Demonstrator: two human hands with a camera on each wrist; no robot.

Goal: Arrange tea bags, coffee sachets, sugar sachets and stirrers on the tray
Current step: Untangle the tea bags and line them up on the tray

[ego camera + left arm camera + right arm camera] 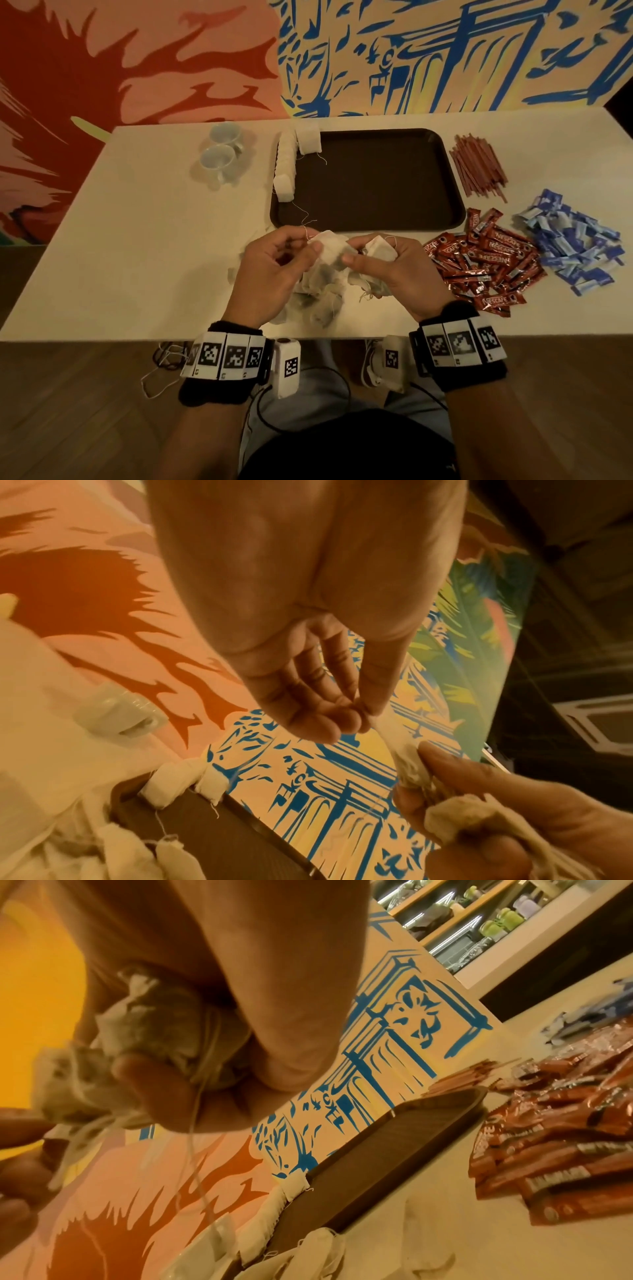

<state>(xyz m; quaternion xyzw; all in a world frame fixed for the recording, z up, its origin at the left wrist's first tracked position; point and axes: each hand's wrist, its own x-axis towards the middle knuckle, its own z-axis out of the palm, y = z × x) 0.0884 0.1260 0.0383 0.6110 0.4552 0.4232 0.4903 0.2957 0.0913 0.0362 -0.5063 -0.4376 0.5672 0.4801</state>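
Note:
Over a loose pile of tea bags (317,298) at the table's front edge, my left hand (308,251) pinches the edge of one pale tea bag (329,251). In the left wrist view its thumb and fingertips (346,714) meet on that bag (407,761). My right hand (359,257) grips a small bunch of tea bags (376,247); in the right wrist view they are bunched in its fist (161,1034), strings hanging down. The dark brown tray (370,205) lies just beyond, with a row of tea bags (286,164) standing along its left side.
Right of the tray lie red-brown stirrers (478,168), red coffee sachets (489,263) and blue sugar sachets (572,246), each in its own heap. Two pale cups (222,150) stand at the back left. A painted wall rises behind the table.

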